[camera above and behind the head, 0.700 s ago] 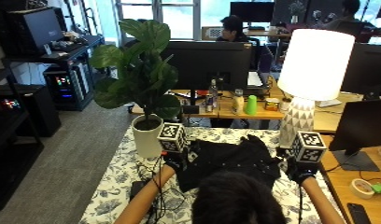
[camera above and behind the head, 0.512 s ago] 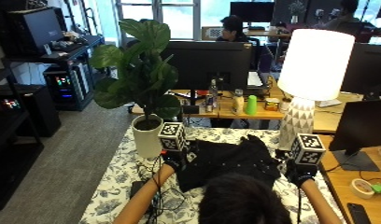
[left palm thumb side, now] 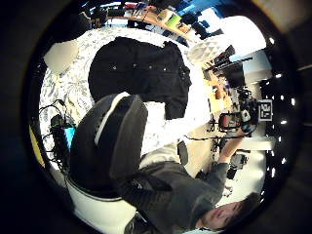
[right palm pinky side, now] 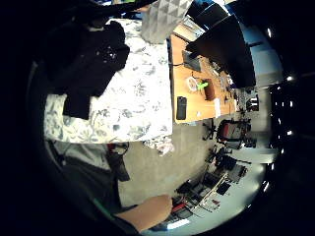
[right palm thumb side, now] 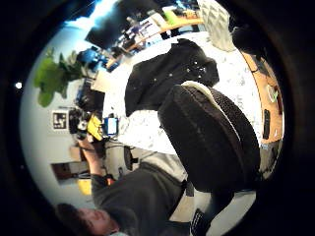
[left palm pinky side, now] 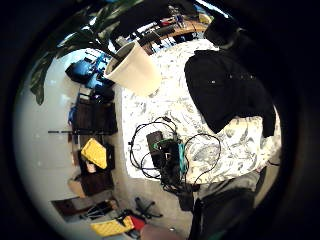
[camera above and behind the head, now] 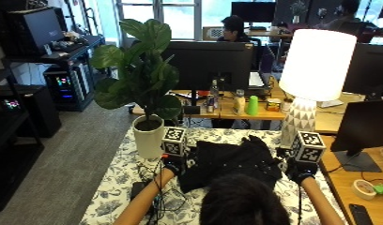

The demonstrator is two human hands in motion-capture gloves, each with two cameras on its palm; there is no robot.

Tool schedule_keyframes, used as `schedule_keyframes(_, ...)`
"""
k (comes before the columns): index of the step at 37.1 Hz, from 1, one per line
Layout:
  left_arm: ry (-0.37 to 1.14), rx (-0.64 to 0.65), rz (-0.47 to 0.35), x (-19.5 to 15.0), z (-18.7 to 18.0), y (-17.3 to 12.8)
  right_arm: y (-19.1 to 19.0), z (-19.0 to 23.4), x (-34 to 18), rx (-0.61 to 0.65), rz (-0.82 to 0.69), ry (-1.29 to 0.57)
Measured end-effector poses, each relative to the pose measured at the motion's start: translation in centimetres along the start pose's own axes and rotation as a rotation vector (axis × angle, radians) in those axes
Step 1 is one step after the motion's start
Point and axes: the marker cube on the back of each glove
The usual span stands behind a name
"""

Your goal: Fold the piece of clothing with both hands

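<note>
one black garment [camera above and behind the head: 232, 159] flat on bench [camera above and behind the head: 123, 187] | two hands: left hand [camera above and behind the head: 174, 165], right hand [camera above and behind the head: 300, 170] raised beside it, finger state cannot tell | one potted plant [camera above and behind the head: 148, 136], one lamp [camera above and behind the head: 310, 84] | both hands barely shifted

A table [camera above and behind the head: 119, 180] in a white cloth with a blue flower print carries everything here. On it lie the black garment [camera above and behind the head: 232, 159], a white plant pot [camera above and behind the head: 148, 136] at its left, a white lamp base [camera above and behind the head: 297, 123] at its right, and a tangle of black cables [camera above and behind the head: 148, 187].
</note>
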Motion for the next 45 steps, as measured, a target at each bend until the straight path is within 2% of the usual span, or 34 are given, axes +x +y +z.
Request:
schedule_keyframes(5,-0.020,-0.008,-0.038,-0.1,3.0,-1.2,-1.2,2.2,0.5,-0.030,0.004,0.043)
schedule_keyframes(9,0.006,-0.175,-0.026,0.7,7.9,-2.9,-0.7,2.8,0.3,-0.063,0.001,0.113)
schedule_keyframes(12,-0.049,-0.278,-0.025,1.4,11.1,-3.4,-0.7,3.0,0.1,-0.062,-0.010,0.130)
schedule_keyframes(15,-0.135,-0.342,-0.058,2.2,11.5,-1.6,-0.5,3.0,-0.4,-0.055,-0.029,0.135)
schedule_keyframes(19,-0.173,-0.506,-0.101,3.5,10.9,1.6,0.0,3.2,-1.0,-0.065,-0.046,0.150)
schedule_keyframes(23,-0.217,-0.588,-0.138,3.6,12.0,1.8,-0.2,3.9,-0.9,-0.081,-0.048,0.178)
schedule_keyframes(28,-0.232,-0.663,-0.127,3.8,13.0,2.1,-0.1,4.8,-0.4,-0.098,-0.048,0.174)
schedule_keyframes(32,-0.242,-0.635,-0.106,3.9,13.8,1.8,0.1,5.5,0.1,-0.101,-0.048,0.166)
schedule_keyframes(40,-0.338,-0.414,-0.143,3.1,13.9,0.3,0.4,6.8,0.5,-0.134,-0.048,0.158)
schedule_keyframes(45,-0.352,-0.415,-0.134,3.4,12.7,0.1,1.0,7.6,-0.1,-0.197,-0.080,0.134)
